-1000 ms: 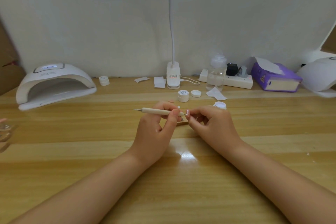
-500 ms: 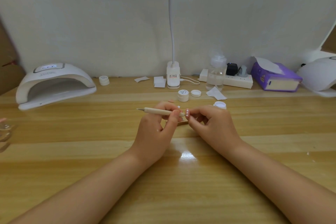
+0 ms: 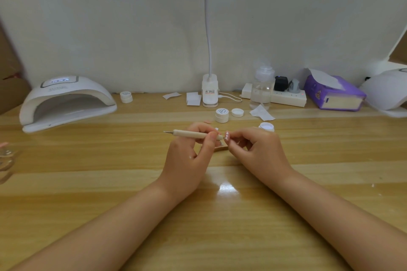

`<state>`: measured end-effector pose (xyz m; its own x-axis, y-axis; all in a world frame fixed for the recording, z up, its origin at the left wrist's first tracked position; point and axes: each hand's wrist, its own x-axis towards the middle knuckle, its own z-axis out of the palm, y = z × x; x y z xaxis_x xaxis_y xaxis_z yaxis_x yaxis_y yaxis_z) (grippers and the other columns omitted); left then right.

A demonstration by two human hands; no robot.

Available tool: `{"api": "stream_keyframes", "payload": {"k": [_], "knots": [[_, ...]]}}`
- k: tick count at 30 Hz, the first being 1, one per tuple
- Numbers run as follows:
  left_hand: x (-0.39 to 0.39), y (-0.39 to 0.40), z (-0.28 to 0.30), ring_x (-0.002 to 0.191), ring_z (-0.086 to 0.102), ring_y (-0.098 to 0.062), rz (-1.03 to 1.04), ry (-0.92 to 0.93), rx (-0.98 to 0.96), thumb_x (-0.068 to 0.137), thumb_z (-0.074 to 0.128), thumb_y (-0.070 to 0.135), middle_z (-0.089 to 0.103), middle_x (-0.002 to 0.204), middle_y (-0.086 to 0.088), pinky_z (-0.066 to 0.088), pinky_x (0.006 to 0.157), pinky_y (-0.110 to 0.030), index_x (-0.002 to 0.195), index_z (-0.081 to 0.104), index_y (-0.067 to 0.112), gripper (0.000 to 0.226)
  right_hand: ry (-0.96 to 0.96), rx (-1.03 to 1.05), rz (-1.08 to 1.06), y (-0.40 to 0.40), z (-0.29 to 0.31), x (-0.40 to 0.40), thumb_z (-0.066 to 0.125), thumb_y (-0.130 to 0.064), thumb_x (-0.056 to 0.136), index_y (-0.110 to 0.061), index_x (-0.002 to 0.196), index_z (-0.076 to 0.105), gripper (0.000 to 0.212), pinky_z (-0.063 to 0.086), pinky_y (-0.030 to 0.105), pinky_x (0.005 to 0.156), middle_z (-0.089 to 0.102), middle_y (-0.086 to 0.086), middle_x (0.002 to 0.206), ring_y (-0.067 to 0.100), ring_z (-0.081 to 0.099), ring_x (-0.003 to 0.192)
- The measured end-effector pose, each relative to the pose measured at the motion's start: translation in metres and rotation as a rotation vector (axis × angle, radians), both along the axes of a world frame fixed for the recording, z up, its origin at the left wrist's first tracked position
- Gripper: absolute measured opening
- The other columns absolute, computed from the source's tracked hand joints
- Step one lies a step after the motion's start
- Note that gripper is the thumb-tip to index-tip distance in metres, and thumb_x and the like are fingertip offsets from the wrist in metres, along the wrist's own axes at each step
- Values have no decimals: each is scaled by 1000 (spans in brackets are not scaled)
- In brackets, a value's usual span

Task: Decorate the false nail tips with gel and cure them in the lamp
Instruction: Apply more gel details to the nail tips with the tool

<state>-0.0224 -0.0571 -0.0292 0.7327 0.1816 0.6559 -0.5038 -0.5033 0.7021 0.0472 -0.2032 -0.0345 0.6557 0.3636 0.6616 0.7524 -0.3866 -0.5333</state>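
My left hand (image 3: pixel 189 156) pinches a cream dotting pen (image 3: pixel 191 134) that lies level, its metal tip touching a small pink false nail tip (image 3: pixel 227 135). My right hand (image 3: pixel 257 152) pinches that nail tip between thumb and fingers. A small wooden block (image 3: pixel 222 148) lies on the table under the two hands, partly hidden. An open gel pot (image 3: pixel 266 126) sits just behind my right hand. The white curing lamp (image 3: pixel 66 101) stands at the far left, its display lit.
A closed gel jar (image 3: pixel 222 115) and a loose lid (image 3: pixel 237 112) sit behind my hands. Further back are a clip desk lamp (image 3: pixel 209 92), a clear bottle (image 3: pixel 262 90), a power strip (image 3: pixel 286 98), a purple tissue box (image 3: pixel 334 93) and another gel jar (image 3: pixel 126 97).
The pen has shifted slightly to the right so its tip meets the nail tip. Both hands stay almost in place.
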Motion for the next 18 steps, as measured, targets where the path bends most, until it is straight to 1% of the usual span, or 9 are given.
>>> {"api": "stream_keyframes", "payload": {"k": [7, 11, 18], "knots": [[0, 0, 0, 75, 63, -1, -5, 15, -3, 90, 52, 24, 67, 82, 12, 44, 67, -8, 85, 59, 27, 9, -4, -3, -4, 0, 0, 0, 72, -12, 80, -20, 83, 75, 10, 38, 8, 59, 57, -24, 65, 1, 53, 60], [-1, 0, 0, 76, 63, -2, -8, 18, 3, 90, 52, 25, 67, 81, 12, 44, 67, -9, 85, 58, 30, 9, -3, -6, -5, 0, 0, 0, 72, -12, 80, -20, 83, 75, 10, 37, 8, 59, 60, -21, 66, 2, 53, 61], [0, 0, 0, 75, 64, -1, -2, -8, -3, 90, 52, 23, 67, 82, 12, 44, 67, -8, 85, 57, 32, 12, -6, -2, -5, 0, 0, 0, 72, -11, 79, -19, 82, 75, 10, 38, 8, 60, 59, -21, 66, 1, 53, 61]]}}
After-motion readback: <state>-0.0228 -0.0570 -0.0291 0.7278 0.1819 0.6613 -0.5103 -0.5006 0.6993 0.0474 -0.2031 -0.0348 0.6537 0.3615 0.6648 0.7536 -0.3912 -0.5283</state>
